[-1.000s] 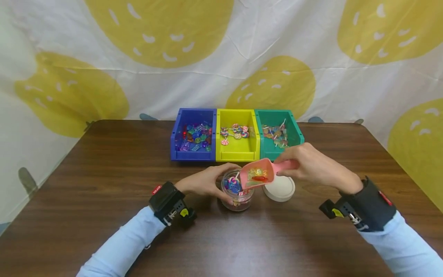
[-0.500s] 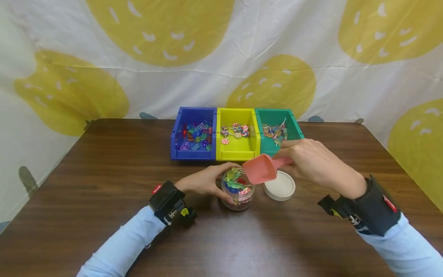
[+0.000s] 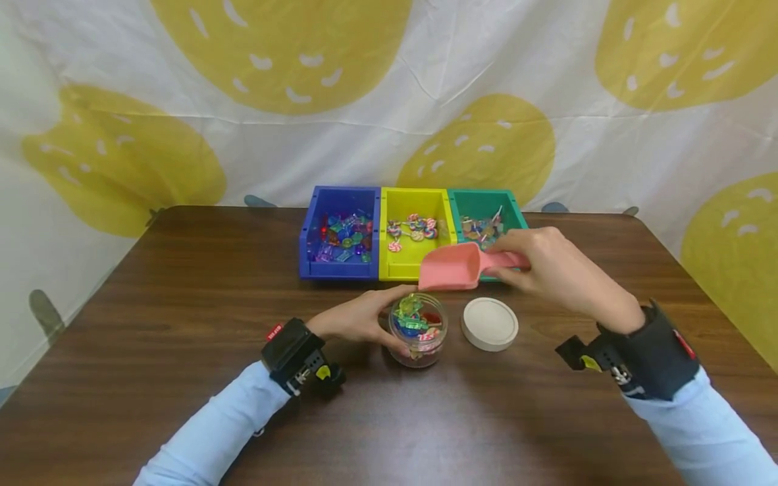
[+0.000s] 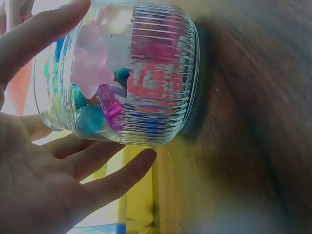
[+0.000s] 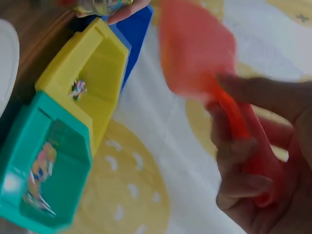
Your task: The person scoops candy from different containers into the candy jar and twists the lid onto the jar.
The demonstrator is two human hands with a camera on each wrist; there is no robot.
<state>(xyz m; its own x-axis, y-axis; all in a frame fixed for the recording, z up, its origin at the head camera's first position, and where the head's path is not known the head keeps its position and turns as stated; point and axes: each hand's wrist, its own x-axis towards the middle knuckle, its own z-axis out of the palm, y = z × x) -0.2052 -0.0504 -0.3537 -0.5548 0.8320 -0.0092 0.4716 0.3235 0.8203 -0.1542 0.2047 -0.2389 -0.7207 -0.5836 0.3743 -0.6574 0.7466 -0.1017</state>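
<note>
My left hand [image 3: 361, 317] holds a clear glass jar [image 3: 419, 356] on the table, thumb and fingers around its side. Green, red, blue and striped candy-like pieces [image 3: 413, 324] fill it up near the open mouth. Through the ribbed glass, the left wrist view shows a pink star [image 4: 91, 70] and a teal bead [image 4: 89, 118]. Above and behind the jar, my right hand [image 3: 541, 270] grips a pink scoop [image 3: 450, 268] by its handle. The scoop is tilted, and no pieces show in it. Fingers curl round its handle [image 5: 265, 180] in the right wrist view.
A white lid [image 3: 489, 324] lies right of the jar. Behind stand three joined bins: blue [image 3: 340, 271] with translucent pieces, yellow [image 3: 404, 273] with small lollipops, green [image 3: 483, 201] with more pieces. A lemon-print cloth [image 3: 358, 155] hangs beyond the wooden table [image 3: 182, 304].
The scoop tipped, and its yellow and red pieces went into the jar. Then my right hand raised the scoop up and away from the jar mouth. My left hand stays on the jar.
</note>
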